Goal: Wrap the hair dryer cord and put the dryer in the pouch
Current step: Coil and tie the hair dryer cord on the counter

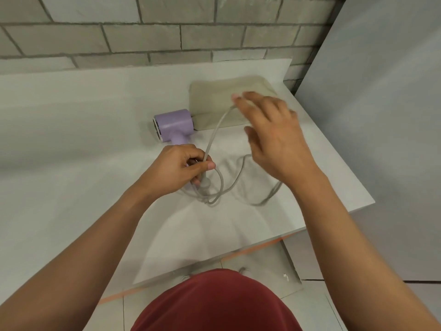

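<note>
Up close, pale counter (71, 130) meets brick wall (143, 37).

Dryer (173, 124) smooth matt lilac plastic; pouch (214, 101) soft beige cloth; cord (216, 132) rubbery grey.

A bathroom or washroom in what appears to be a home: a white counter (71, 120) fills the centre of the frame, backed by a wall of grey brick-shaped tiles (143, 39) across the top. Pale floor tiles (310, 304) show along the bottom edge, and a plain grey panel (381, 91) rises at right. A lilac hair dryer (173, 124) lies at centre.
</note>
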### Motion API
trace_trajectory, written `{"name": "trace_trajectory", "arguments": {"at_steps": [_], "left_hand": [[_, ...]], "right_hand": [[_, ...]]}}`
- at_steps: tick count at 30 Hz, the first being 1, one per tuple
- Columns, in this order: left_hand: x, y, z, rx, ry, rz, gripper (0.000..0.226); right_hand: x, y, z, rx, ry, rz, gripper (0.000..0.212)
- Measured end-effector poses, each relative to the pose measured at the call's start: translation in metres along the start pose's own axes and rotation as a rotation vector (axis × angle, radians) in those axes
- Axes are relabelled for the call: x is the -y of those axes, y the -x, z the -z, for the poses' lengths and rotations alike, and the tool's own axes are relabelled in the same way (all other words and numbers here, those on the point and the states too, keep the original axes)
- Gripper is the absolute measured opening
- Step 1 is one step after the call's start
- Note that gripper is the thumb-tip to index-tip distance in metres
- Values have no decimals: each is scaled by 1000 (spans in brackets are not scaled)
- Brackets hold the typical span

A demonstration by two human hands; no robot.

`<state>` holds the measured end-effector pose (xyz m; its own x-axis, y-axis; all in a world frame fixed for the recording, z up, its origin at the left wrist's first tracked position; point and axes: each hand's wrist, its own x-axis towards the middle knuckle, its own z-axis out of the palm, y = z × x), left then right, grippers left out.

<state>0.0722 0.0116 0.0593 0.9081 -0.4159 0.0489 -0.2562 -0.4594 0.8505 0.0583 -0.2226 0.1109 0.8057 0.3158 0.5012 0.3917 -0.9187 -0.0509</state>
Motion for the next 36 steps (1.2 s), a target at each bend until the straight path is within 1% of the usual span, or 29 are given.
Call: {"name": "trace_trajectory", "arguments": {"at_steps": [1,3,6,8,9,12,14,17,18,19,21,22,24,26,28,31,34,36], "left_hand": [[-1,0,0,-1,-1,1,13],[-2,1,0,1,-26,-14,13],[-3,3,-3,0,-79,-58,14],[-1,3,-4,-24,-111,-91,16],[1,3,-4,-28,-131,-106,17],[-3,3,-6,-46,-135,-120,20],[-9,2,-6,-95,-92,-45,25],[-10,3,-2,-195,-4,147,58],[-9,4,-2,-219,-4,165,64],[-6,5,-2,-235,-29,145,64],[-2,6,-6,-251,-121,63,54],[0,6,-9,-256,-151,22,49],[6,6,-16,-259,-171,-51,48],[10,5,-21,-252,-191,-122,48],[9,4,-26,-240,-215,-178,46],[6,4,-31,-237,-286,-266,41],[3,5,-35,-218,-309,-328,39],[2,5,-37,-195,-323,-363,37]], "right_hand": [[4,0,-3,37,27,74,63],[7,1,-13,88,55,164,57],[3,-2,-22,58,52,222,43],[-2,-6,-23,33,43,304,29],[-4,-8,-24,39,39,350,25],[-14,-13,-24,38,45,462,25],[-24,-13,-19,-1,-2,451,26],[-44,-6,-5,-83,-213,263,27],[-52,-1,-1,-120,-313,164,25],[-60,4,3,-155,-421,45,23],[-77,12,4,-199,-611,-204,18],[-87,16,1,-197,-674,-310,16],[-109,22,-8,-162,-746,-473,14],[-132,28,-20,-93,-777,-628,16],[-154,38,-36,-23,-756,-794,16],[-182,57,-58,10,-758,-1042,17],[-197,76,-73,96,-684,-1185,22],[-203,86,-84,144,-599,-1214,23]]}}
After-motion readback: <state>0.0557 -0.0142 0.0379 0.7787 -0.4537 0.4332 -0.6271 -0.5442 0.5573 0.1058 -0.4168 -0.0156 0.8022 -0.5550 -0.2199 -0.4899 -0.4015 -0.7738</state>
